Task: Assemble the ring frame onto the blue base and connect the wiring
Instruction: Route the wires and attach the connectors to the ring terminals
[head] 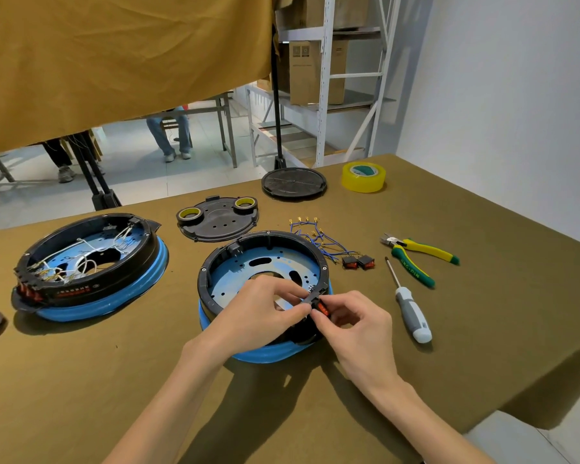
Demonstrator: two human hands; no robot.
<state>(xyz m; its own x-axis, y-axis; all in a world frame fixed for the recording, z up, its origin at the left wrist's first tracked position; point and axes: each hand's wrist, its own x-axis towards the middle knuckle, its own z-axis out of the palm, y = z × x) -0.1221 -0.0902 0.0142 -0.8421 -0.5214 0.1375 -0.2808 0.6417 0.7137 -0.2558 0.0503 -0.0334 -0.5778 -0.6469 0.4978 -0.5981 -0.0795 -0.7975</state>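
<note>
Blue base (265, 354), black ring frame (211, 259), red switch (322, 309), yellow-green pliers (422, 256), olive tablecloth (81, 380), yellow tape roll (363, 177)

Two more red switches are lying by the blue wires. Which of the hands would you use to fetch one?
The right hand, probably. The loose switches lie on the cloth on that side, just beyond the ring frame, near the screwdriver. The left hand would have to cross over the frame and the right hand.

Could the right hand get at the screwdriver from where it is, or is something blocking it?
Probably yes: the screwdriver lies on bare cloth just beside the right hand, nothing between them, but that hand must first release the red switch.
</note>
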